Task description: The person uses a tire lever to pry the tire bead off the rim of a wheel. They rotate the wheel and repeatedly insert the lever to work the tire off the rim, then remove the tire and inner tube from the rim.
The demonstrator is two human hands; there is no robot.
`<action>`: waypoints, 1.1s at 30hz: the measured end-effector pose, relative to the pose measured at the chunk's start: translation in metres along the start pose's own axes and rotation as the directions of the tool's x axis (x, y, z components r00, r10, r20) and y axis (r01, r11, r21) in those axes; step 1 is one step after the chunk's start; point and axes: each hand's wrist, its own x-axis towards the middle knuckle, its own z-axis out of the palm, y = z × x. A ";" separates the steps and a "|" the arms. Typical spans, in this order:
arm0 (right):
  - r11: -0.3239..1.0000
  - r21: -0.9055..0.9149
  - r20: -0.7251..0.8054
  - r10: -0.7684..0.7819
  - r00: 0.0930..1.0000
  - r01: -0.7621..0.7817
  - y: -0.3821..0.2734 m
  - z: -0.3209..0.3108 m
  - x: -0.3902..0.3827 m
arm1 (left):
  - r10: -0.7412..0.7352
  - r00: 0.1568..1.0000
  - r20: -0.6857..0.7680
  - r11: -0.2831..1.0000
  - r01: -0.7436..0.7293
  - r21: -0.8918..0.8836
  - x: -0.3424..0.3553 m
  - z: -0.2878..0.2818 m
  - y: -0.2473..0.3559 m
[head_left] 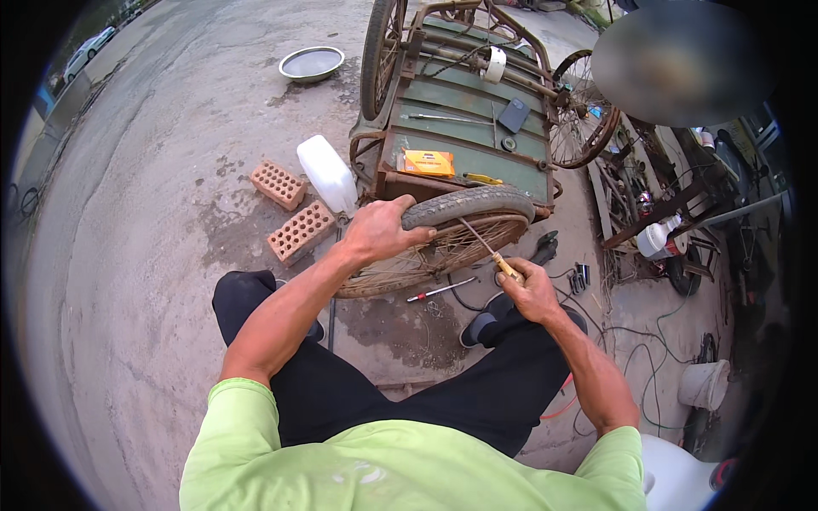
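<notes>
A rusty spoked wheel (503, 228) stands in front of me against an overturned green cart (464, 111). Its worn grey tire (473, 203) covers the upper part of the rim. My left hand (385, 228) grips the tire at its left end, thumb and fingers around it. In my right hand (530, 289) is a screwdriver (506, 266) with a yellowish handle, held from the right. The long shaft slants up to the tire's lower edge at the rim; whether the tip sits under the tire I cannot tell.
An orange box (428, 163), yellow-handled tool (482, 179) and dark phone (514, 114) lie on the cart. Left are a white jug (328, 174), perforated bricks (302, 232) and a metal basin (312, 64). A red-tipped rod (440, 289) lies under the wheel; cables and a bucket (704, 385) are right.
</notes>
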 end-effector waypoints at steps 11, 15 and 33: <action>0.952 0.286 -0.171 0.159 0.972 -0.105 -0.068 0.091 -0.029 | 0.155 0.973 -0.170 0.988 -0.153 0.025 -0.015 0.011 -0.011; 0.931 0.351 -0.233 0.190 0.954 -0.099 -0.065 0.108 -0.020 | 0.143 0.978 -0.148 0.990 -0.139 0.039 -0.013 0.013 -0.007; 0.771 -0.237 -0.574 -0.602 0.554 0.592 -0.078 0.077 -0.048 | 0.114 0.993 0.000 0.992 -0.114 0.046 -0.031 -0.002 0.010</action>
